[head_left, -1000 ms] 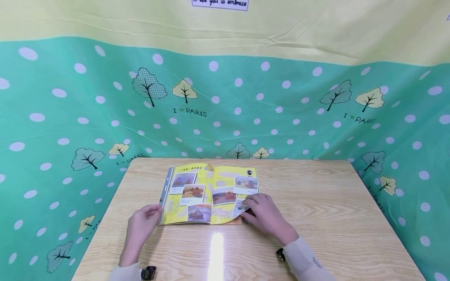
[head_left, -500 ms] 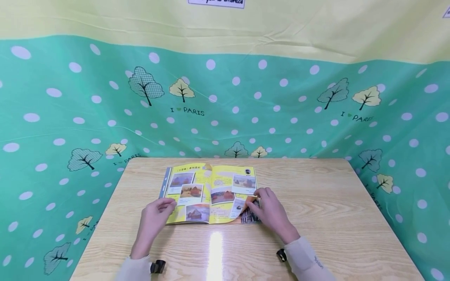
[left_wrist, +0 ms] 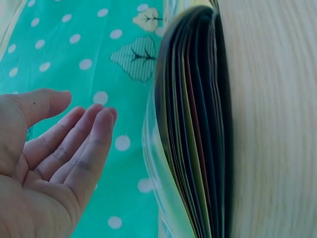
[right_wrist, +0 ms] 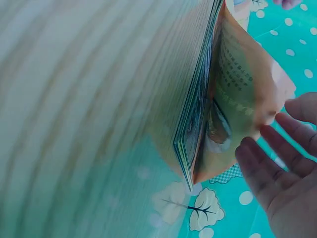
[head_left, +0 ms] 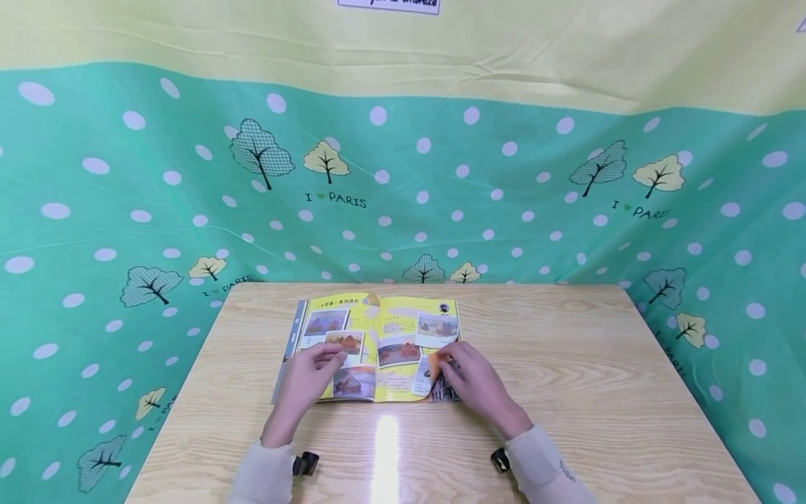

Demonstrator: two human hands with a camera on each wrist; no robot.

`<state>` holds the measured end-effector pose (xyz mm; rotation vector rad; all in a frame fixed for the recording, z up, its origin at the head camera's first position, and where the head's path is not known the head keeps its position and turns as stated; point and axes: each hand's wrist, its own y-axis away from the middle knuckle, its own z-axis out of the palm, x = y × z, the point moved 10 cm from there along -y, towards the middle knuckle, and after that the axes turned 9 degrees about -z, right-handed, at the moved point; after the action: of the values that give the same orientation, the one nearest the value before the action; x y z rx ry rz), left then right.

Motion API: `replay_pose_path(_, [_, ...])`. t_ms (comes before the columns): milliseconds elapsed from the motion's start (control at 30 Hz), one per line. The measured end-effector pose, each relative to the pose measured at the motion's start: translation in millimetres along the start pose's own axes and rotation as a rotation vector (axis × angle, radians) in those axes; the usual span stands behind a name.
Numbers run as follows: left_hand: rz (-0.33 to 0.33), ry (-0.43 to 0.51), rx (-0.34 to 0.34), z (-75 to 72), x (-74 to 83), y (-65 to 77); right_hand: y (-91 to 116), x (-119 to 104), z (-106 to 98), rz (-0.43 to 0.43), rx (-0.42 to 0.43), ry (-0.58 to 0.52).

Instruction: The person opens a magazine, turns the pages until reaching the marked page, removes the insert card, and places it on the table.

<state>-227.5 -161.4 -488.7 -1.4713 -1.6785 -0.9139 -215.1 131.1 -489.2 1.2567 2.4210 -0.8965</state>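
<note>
An open book (head_left: 364,308) with yellow pages and small pictures lies on the table. My right hand (head_left: 483,386) pinches the lower right corner of the right page (head_left: 395,385) and curls it up. The page's orange underside (right_wrist: 262,74) shows in the right wrist view, bent away from the stack beneath. Over the left page hovers my left hand (head_left: 308,378), holding nothing. In the left wrist view, its fingers (left_wrist: 94,148) are loosely bent, with the thumb apart from them, beside the book's page edges (left_wrist: 193,124). The left hand covers part of the left page.
A light wood table (head_left: 567,364) carries the book near its far edge. Green dotted cloth (head_left: 403,175) with tree prints hangs behind and on both sides. A bright glare strip (head_left: 385,455) lies on the wood in front of the book.
My left hand has moved right, from the book's left edge to over the left page. The right hand has kept at the right page's corner, which has curled further up.
</note>
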Motion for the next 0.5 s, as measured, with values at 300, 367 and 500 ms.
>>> replay_pose_path(300, [0.010, 0.102, -0.105, 35.5, 22.2, -4.0, -0.5, -23.5, 10.7, -0.215, -0.027, -0.052])
replay_pose_path(367, [0.036, 0.125, -0.147, 46.4, 28.2, -4.1, -1.3, -26.7, 12.9, -0.234, -0.033, -0.062])
replay_pose_path(500, [0.069, 0.162, -0.247, 69.8, 36.1, -3.5, -2.9, -29.6, 17.5, -0.223, -0.063, -0.081])
